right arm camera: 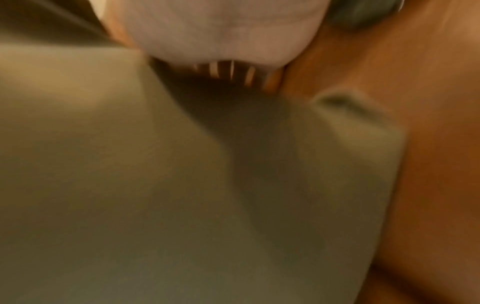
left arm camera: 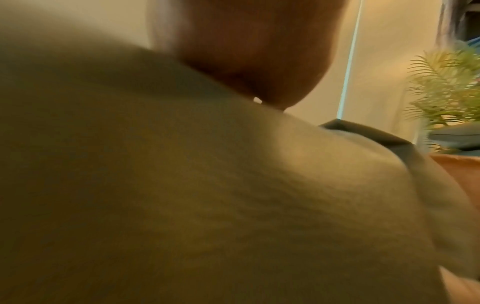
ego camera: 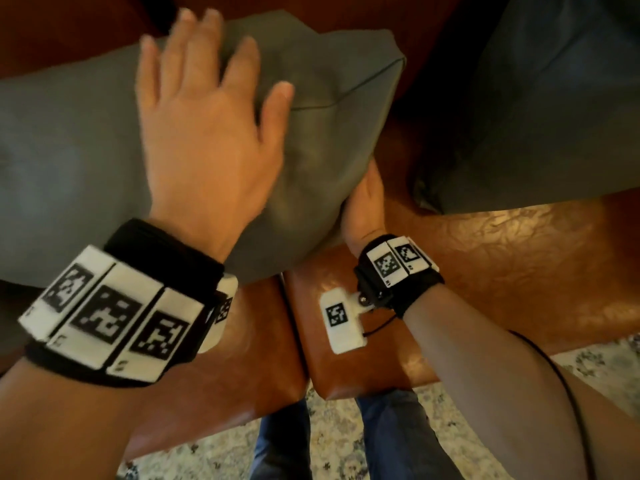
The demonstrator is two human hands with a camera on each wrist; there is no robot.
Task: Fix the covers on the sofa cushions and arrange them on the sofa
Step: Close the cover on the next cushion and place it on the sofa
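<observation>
A grey cushion is seen on the seat of a brown leather sofa, leaning toward the backrest; the left hand is laid flat on its upper face, fingers straight and spread; the right hand is tucked under the cushion's lower right corner, its fingers hidden beneath the fabric, so whether they are curled round the corner cannot be told; in the blurred right wrist view only the palm against the cover is made out. A second cushion is seen to the right on the same seat, apart from the first. Marker bands are worn on both wrists; a patterned rug is visible below the sofa's front edge; a plant is seen in the left wrist view.
</observation>
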